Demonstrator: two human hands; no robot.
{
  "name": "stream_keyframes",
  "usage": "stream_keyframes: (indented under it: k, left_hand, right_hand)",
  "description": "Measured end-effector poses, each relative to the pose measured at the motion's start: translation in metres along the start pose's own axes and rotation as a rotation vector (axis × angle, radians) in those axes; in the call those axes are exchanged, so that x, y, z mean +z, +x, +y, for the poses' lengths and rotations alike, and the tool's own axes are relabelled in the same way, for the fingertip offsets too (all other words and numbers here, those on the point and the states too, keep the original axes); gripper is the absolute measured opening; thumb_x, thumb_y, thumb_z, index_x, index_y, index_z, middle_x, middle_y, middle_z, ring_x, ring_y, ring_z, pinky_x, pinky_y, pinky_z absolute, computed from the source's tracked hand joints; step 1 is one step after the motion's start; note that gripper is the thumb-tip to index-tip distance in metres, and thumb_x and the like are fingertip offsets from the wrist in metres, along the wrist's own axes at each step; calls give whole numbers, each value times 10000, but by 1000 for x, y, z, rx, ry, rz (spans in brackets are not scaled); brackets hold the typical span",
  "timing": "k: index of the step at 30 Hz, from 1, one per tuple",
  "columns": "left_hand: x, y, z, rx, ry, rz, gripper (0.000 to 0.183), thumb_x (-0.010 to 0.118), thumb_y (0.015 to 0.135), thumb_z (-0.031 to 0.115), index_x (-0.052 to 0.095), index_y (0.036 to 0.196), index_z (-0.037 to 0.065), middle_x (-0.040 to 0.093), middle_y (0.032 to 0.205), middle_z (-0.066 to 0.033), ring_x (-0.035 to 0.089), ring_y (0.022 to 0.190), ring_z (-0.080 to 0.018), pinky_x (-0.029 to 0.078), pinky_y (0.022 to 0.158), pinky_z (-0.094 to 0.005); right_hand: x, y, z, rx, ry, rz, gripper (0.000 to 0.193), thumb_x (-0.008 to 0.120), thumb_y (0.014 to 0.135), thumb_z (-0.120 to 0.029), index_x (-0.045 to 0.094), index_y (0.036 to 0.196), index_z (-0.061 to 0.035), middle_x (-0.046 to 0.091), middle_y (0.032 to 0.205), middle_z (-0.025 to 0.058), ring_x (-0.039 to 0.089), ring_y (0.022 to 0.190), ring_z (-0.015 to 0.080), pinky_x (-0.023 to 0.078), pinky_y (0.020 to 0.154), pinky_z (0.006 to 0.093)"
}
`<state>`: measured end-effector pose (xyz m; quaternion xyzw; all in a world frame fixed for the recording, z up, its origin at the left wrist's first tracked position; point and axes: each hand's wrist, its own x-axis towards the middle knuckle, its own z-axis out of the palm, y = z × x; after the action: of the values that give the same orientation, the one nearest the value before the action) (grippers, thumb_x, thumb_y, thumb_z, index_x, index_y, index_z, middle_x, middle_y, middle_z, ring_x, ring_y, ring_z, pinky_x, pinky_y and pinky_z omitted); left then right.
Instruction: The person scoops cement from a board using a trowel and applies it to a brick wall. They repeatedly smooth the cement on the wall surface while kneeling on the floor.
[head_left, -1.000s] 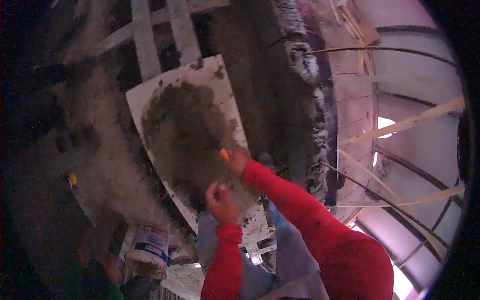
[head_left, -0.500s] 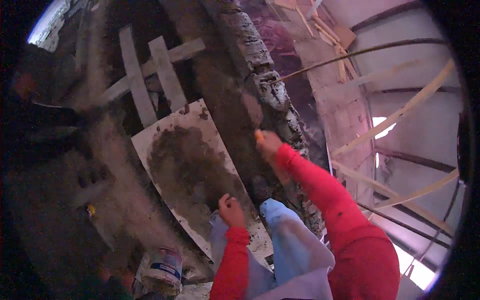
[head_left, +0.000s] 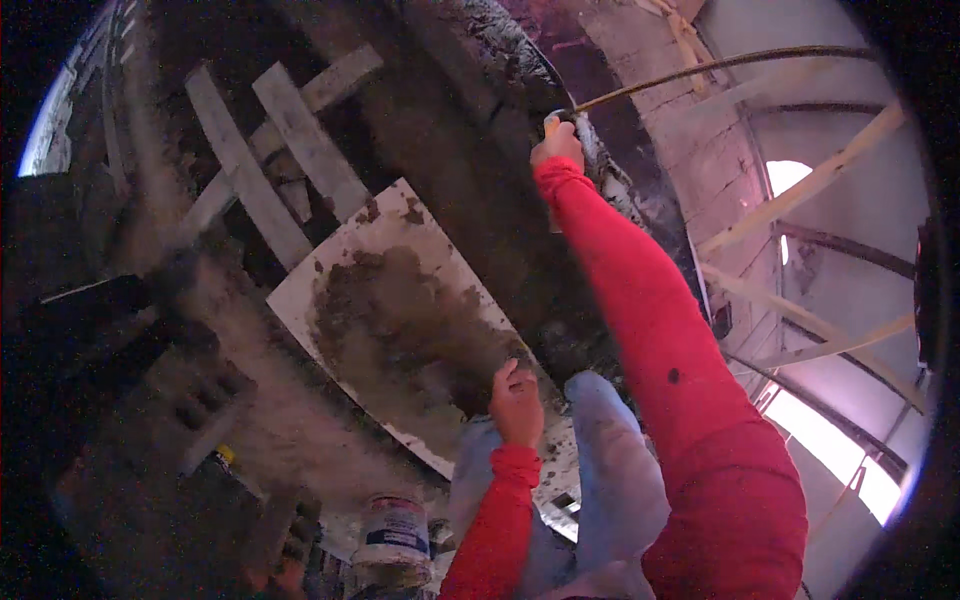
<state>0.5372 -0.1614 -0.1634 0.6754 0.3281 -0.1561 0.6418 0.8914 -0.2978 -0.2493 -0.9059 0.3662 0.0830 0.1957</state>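
Observation:
My right arm, in a red sleeve, reaches far forward. My right hand (head_left: pixel 558 143) is closed round the handle of a hand tool that looks like a trowel, beside the rough pale ledge (head_left: pixel 605 165) of the wall. Its blade is mostly hidden by the hand and the dim light. My left hand (head_left: pixel 517 405) hangs above the near end of a pale board (head_left: pixel 300 295), its fingers loosely bent and nothing visible in them. Wet dark mortar (head_left: pixel 385 305) is spread over the middle of that board, just ahead of my knees.
Crossed wooden planks (head_left: pixel 245 165) lie beyond the board. A white bucket with a label (head_left: pixel 395 530) stands near my left leg, and hollow blocks (head_left: pixel 205 395) lie farther left. A thin rod (head_left: pixel 720 68) and wooden poles (head_left: pixel 800 190) span the right side.
My right hand has moved forward with the tool along the wall's ledge. My left hand stays over the board, its fingers slightly straighter. The view has shifted a little.

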Motion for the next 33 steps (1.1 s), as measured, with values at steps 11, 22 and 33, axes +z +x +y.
stream_keyframes:
  k: [11,22,33]
  left_hand:
    - [3,1,8,-98,-32,-37,357,588,816,82,485,1147,-4,600,882,-69,562,776,-142,476,708,-267]
    - [15,-9,-10,-85,18,-14,360,579,810,86,490,1149,4,603,890,-96,571,794,-156,473,715,-283]
    - [-4,-29,18,-80,-226,268,306,606,823,136,538,1096,14,610,864,-76,578,786,-143,475,699,-279]
  right_hand:
    - [29,-73,-45,-131,434,-143,351,611,785,-243,487,1041,-38,575,996,227,573,935,397,460,806,473]
    - [68,-101,41,-79,202,26,317,469,851,-373,524,1013,-106,581,910,187,582,832,401,474,718,487]
    - [73,-195,121,-625,113,-392,360,543,824,-317,498,1033,-27,604,839,220,580,848,424,456,733,468]
